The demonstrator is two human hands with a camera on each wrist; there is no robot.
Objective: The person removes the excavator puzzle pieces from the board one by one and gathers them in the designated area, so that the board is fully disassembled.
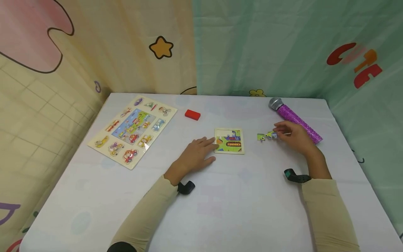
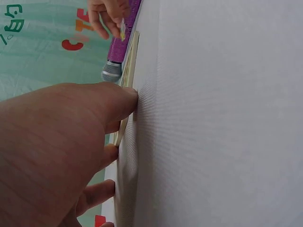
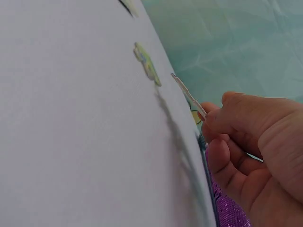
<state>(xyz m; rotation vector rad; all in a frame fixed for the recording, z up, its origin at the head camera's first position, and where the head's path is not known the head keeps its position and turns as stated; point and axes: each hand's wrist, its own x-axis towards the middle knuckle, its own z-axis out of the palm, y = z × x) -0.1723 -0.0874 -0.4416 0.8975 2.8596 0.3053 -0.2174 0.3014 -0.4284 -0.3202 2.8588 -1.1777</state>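
Note:
My right hand (image 1: 296,138) pinches a small jigsaw piece (image 1: 272,134) between thumb and fingertips. In the right wrist view the held jigsaw piece (image 3: 187,93) shows thin and edge-on, raised off the table. A second green jigsaw piece (image 1: 261,138) lies on the cloth just left of it. At the middle of the table is a small square puzzle (image 1: 233,143) with a pale frame and a picture of a tracked vehicle. My left hand (image 1: 195,154) lies flat beside it, fingers extended and fingertips at its left edge.
A large wooden picture board (image 1: 105,150) lies tilted at the left. Behind the small puzzle sits a red block (image 1: 192,114). A purple glitter microphone (image 1: 296,119) lies just beyond my right hand. Printed curtains (image 1: 258,52) stand along the table's back and sides.

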